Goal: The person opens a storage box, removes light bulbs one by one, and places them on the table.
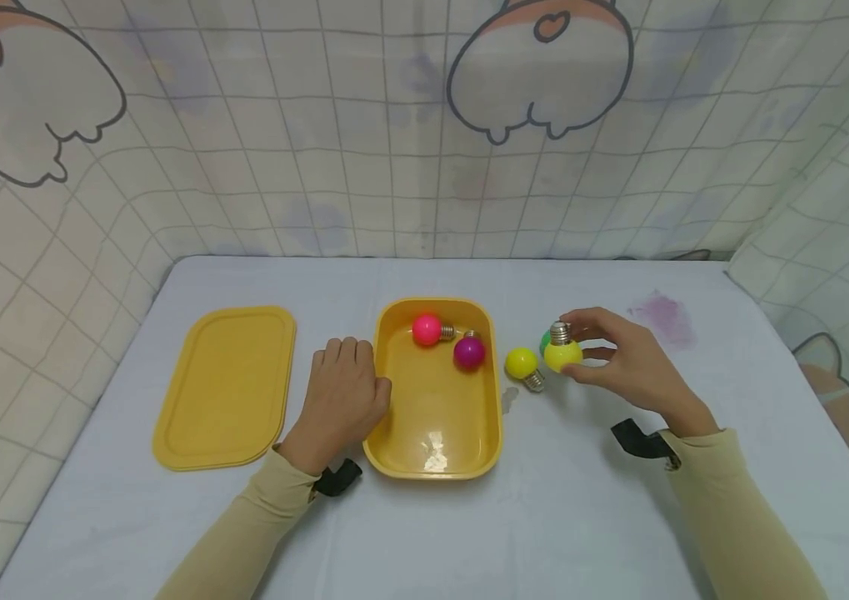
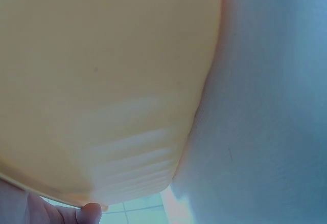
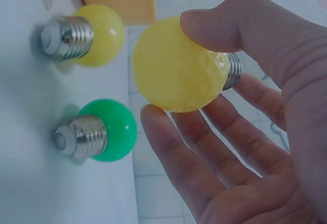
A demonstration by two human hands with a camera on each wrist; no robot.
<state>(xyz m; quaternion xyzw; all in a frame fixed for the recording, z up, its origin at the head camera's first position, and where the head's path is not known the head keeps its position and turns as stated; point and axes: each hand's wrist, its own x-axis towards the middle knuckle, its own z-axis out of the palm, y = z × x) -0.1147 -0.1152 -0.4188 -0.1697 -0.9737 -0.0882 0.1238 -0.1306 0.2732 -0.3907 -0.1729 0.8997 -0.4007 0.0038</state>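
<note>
My right hand [image 1: 622, 360] pinches a yellow light bulb [image 1: 562, 356] between thumb and fingertips, its metal screw base pointing up in the head view. Below it on the table lie a second yellow bulb [image 3: 108, 36] and a green bulb [image 3: 118, 132], the green one mostly hidden in the head view. My left hand [image 1: 345, 390], fingers curled, holds the left rim of a yellow plastic box [image 1: 431, 412]; the left wrist view looks along the box's outer wall [image 2: 102, 81]. Inside, toward the far end, are a pink bulb [image 1: 426, 330] and a purple bulb [image 1: 469, 353].
Left of the box, a flat yellow lid [image 1: 225, 387] lies on the white-covered table [image 1: 581, 517]. A checked curtain [image 1: 282, 133] hangs behind the table and along both sides. Black straps [image 1: 641, 440] show at both wrists.
</note>
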